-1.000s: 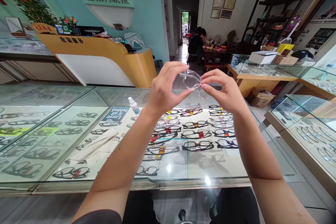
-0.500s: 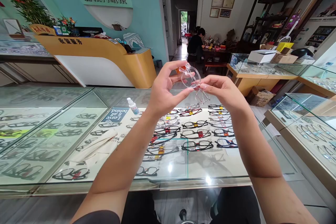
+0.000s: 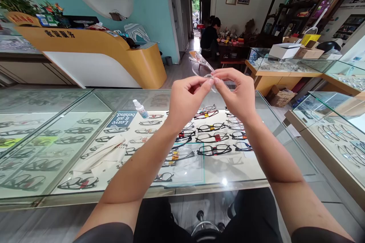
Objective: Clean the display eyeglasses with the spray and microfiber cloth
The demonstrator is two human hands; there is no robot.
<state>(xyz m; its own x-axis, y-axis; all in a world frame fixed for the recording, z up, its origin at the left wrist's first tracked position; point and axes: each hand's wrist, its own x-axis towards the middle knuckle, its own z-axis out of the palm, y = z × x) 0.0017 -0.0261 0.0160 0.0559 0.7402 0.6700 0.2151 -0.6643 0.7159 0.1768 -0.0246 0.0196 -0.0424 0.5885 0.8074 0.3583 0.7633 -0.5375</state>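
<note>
A pair of clear-framed glasses (image 3: 199, 67) is held up above the glass display counter, an orange tag near its far end. My left hand (image 3: 189, 97) pinches it near the middle from the left, thumb and forefinger together. From the right, my right hand (image 3: 235, 89) grips it with thumb and fingers, its fingertips touching those of the left. Part of the frame is hidden behind the fingers. Below the hands, rows of glasses (image 3: 214, 149) lie in the counter, some with red or yellow tags.
A white spray bottle (image 3: 140, 109) and a pale cloth (image 3: 102, 155) rest on the glass counter (image 3: 239, 186), left of my arms. A wooden reception desk (image 3: 154, 66) stands beyond at left. One person (image 3: 209, 40) sits at a far table. More display cases (image 3: 327, 121) stand at right.
My left hand has come off the far rim and down to the middle of the glasses, beside my right fingers. The glasses have turned, and the view has tilted down slightly.
</note>
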